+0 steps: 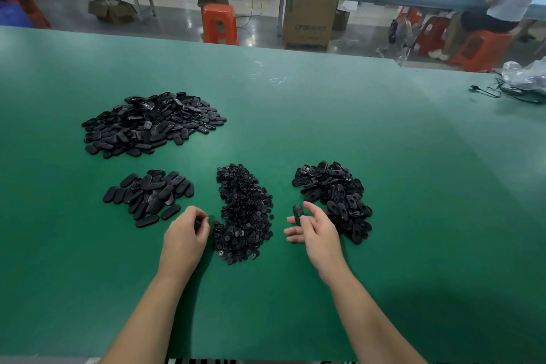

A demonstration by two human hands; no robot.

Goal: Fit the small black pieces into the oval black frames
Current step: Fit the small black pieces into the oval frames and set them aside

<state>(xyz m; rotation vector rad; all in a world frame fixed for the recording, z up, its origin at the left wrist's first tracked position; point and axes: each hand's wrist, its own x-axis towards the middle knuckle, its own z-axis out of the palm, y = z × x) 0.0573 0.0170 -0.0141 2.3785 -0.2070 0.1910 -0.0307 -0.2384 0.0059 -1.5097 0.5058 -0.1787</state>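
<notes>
A heap of small black round pieces (pixel 243 213) lies in the middle of the green table (pixel 325 127). To its right is a pile of oval black frames (pixel 334 195). My right hand (pixel 313 226) holds one oval frame (pixel 297 214) upright between thumb and fingers, just left of that pile. My left hand (pixel 189 230) is curled at the left edge of the small-piece heap, its fingertips pinched on something small and dark that I cannot make out. A smaller pile of oval pieces (pixel 150 195) lies to the left, and a large pile (pixel 153 122) lies farther back.
The table's far edge runs behind the piles. A plastic bag (pixel 529 75) and black cables (pixel 502 91) lie at the far right. Beyond are orange stools (pixel 220 23), a cardboard box (pixel 310 19), long workbenches and a seated person (pixel 508 0).
</notes>
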